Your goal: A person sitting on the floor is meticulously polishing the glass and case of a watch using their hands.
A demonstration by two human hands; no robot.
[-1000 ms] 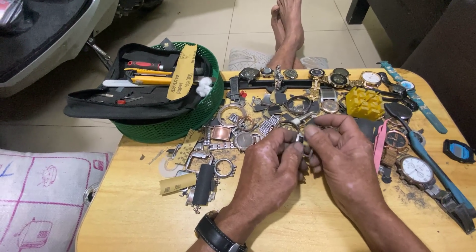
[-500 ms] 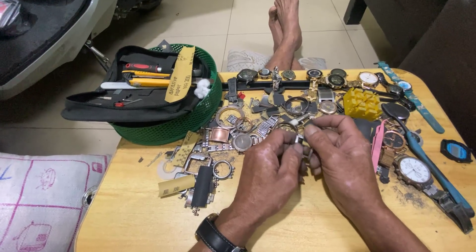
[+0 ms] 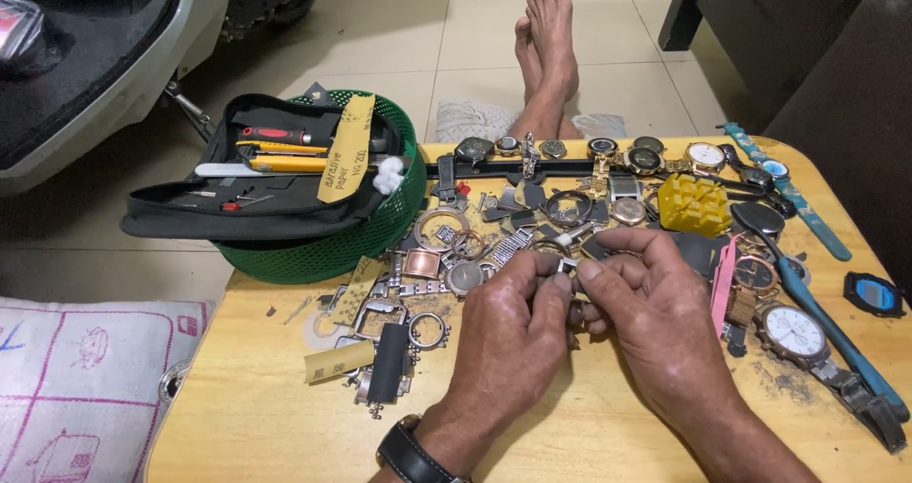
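Observation:
Both hands meet over the middle of a low wooden table (image 3: 256,416). My left hand (image 3: 508,326) and my right hand (image 3: 655,303) pinch a small metal watch part (image 3: 567,265) together between thumbs and forefingers. A black wristwatch (image 3: 408,454) sits on my left wrist. Just beyond my fingers lies a heap of watch cases, bezels and metal band links (image 3: 456,250). A yellow plastic watch holder block (image 3: 694,204) stands behind my right hand.
A green mesh basket (image 3: 323,246) holding an open black tool case (image 3: 256,179) sits at the table's far left. Several whole watches (image 3: 793,336) and straps lie along the right side. A person's bare feet (image 3: 549,37) rest on the tiled floor beyond. A patterned cushion (image 3: 85,378) lies left.
Both hands stay pinched on the small part, with only slight finger shifts. The view has shifted a little.

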